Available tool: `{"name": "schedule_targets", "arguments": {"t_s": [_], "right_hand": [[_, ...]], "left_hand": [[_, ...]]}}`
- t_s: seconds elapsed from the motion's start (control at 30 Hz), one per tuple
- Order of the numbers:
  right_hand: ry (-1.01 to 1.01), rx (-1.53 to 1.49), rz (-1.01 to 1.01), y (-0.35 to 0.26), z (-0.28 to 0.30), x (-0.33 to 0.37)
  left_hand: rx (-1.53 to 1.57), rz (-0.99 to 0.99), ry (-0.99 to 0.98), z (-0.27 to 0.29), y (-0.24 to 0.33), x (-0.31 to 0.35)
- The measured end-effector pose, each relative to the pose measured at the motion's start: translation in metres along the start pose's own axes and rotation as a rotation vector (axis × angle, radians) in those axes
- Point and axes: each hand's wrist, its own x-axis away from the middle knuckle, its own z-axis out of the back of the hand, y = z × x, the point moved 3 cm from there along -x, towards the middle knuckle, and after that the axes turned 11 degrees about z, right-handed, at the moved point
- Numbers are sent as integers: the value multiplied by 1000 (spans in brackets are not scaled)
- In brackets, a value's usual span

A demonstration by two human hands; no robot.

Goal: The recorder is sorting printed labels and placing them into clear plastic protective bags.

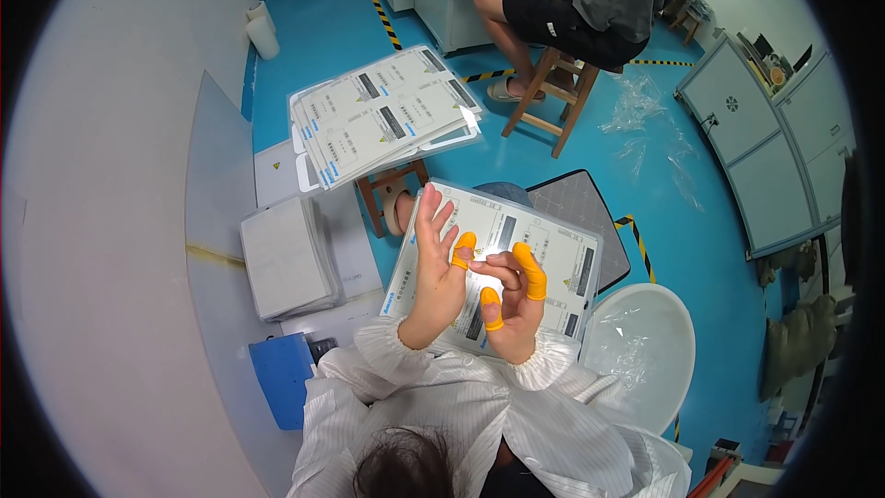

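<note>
Both hands are raised over a stack of printed white label sheets (562,249) on my lap. My left hand (435,277) is open, its fingers stretched upward, and an orange finger cot (464,251) covers its thumb. My right hand (516,314) has orange finger cots on its thumb and on its index finger (530,269). Its bare middle fingertip meets the left thumb near the cot's lower edge. The right thumb stands apart from the bent fingers, and nothing shows between them.
Another pile of printed sheets (378,111) rests ahead on a wooden stool (373,198). At left are a stack of white sheets (286,258) and a blue box (279,378). A white basin (678,341) holds clear film at right. A person (599,23) sits ahead.
</note>
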Motion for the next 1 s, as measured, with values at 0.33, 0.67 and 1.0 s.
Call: {"name": "schedule_targets", "arguments": {"t_s": [0.33, 0.67, 1.0], "right_hand": [[43, 0, -45, 2, 2, -2], [5, -18, -38, -1, -3, -4], [32, -4, -65, 2, 0, -4]], "left_hand": [[-8, -20, 2, 2, 1, -1], [-12, -29, -6, 2, 1, -2], [-17, -37, 16, 2, 4, -4]]}}
